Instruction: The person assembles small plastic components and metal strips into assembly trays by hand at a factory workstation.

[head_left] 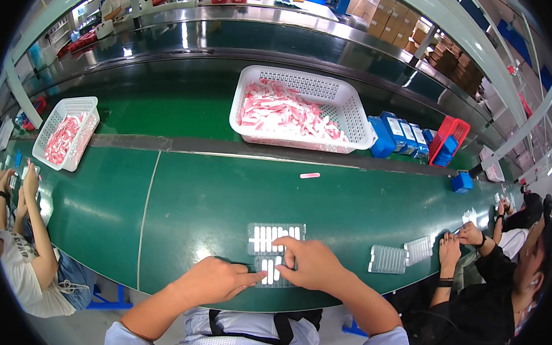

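Observation:
A clear plastic tray (289, 282) lies before me in two joined or adjoining parts, both with narrow slots. White sticks (262, 239) stand side by side in most of the far part, and a few white sticks (265, 265) sit in the near part. My left hand (217, 279) reaches in from the left, forefinger stretched out and its tip at the near part's left edge. Over the tray's right side is my right hand (315, 263), thumb and forefinger apart. Its thumb tip touches a stick in the near part; the forefinger tip rests over the far part.
A large white basket (299, 142) of pink and white sticks stands beyond, with one loose pink stick (310, 175) nearer. Blue boxes (403, 136) and a red basket (448, 134) are right of it. Another white basket (81, 140) stands left. Co-workers sit at both sides; clear trays (388, 259) lie right.

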`<action>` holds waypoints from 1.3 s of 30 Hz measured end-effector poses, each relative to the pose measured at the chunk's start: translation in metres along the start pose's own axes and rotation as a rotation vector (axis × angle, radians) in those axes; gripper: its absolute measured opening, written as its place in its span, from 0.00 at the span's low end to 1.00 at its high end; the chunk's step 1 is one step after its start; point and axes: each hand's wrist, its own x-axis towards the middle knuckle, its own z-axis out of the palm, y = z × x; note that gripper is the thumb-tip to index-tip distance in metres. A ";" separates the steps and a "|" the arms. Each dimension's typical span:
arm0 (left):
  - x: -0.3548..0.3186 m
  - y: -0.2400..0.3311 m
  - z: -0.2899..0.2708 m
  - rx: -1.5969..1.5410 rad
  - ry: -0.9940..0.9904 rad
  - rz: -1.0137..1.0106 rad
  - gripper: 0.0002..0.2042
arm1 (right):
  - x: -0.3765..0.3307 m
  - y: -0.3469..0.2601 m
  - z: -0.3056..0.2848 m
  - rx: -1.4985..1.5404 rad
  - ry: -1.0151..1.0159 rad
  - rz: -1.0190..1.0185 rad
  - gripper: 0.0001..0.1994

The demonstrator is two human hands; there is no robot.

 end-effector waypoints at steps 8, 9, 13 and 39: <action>-0.019 0.006 0.033 -1.564 0.112 -0.297 0.19 | -0.007 -0.003 -0.013 0.156 -0.087 0.078 0.22; -0.023 0.004 0.040 -2.251 0.004 -0.331 0.20 | -0.013 -0.003 -0.010 0.257 -0.022 0.060 0.20; -0.027 0.024 0.049 -2.345 0.070 -0.441 0.28 | -0.021 -0.018 -0.008 0.464 0.045 0.023 0.16; -0.024 0.023 0.016 -2.176 0.144 -0.641 0.24 | -0.057 -0.001 0.020 -0.372 0.295 -0.317 0.18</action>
